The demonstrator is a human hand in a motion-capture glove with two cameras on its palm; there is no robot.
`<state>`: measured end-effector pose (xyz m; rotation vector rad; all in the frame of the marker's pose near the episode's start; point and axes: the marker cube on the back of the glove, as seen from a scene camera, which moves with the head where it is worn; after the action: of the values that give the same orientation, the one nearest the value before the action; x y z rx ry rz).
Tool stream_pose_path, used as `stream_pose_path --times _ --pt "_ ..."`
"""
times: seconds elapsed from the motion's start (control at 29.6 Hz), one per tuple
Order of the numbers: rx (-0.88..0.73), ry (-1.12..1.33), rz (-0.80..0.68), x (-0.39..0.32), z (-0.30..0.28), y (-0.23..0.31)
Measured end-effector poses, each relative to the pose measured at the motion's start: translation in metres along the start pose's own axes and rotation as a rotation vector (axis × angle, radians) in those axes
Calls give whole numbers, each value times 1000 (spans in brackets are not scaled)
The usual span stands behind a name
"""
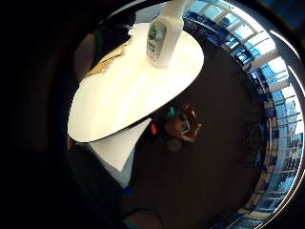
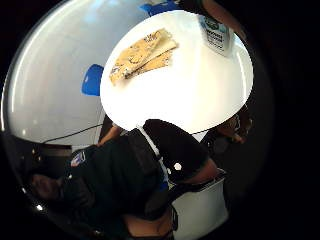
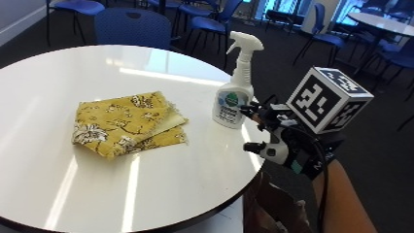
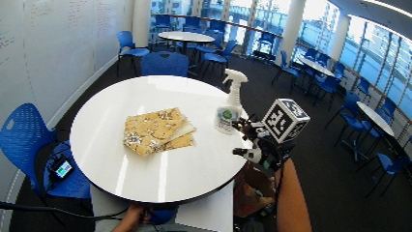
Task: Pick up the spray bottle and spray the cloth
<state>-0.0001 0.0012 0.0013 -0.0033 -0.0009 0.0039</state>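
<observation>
A white spray bottle (image 3: 232, 104) with a green label stands upright near the right edge of the round white table (image 3: 97, 73). A folded yellow floral cloth (image 3: 126, 124) lies flat to its left, apart from it. My gloved right hand (image 3: 284, 138) hovers at the table's right edge, just beside the bottle's base. Its fingers reach toward the bottle and hold nothing. The little finger side palm view shows the bottle (image 1: 159, 40) close by and the cloth (image 1: 107, 62) beyond. The bottle (image 2: 217, 35) and cloth (image 2: 142, 55) also appear in the thumb side palm view.
Blue chairs (image 3: 132, 26) stand behind the table, and another blue chair (image 4: 25, 135) is on its left. More tables (image 4: 183, 36) and chairs fill the room. A brown bag (image 3: 275, 208) sits on the floor under my arm. A bare hand (image 4: 132, 217) is below the table's near edge.
</observation>
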Motion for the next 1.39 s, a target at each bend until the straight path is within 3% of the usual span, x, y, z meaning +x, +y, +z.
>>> stream_pose_path --times 1.12,1.39 --pt "-20 27 40 7 9 3" --pt "75 -33 -3 8 -1 -9"
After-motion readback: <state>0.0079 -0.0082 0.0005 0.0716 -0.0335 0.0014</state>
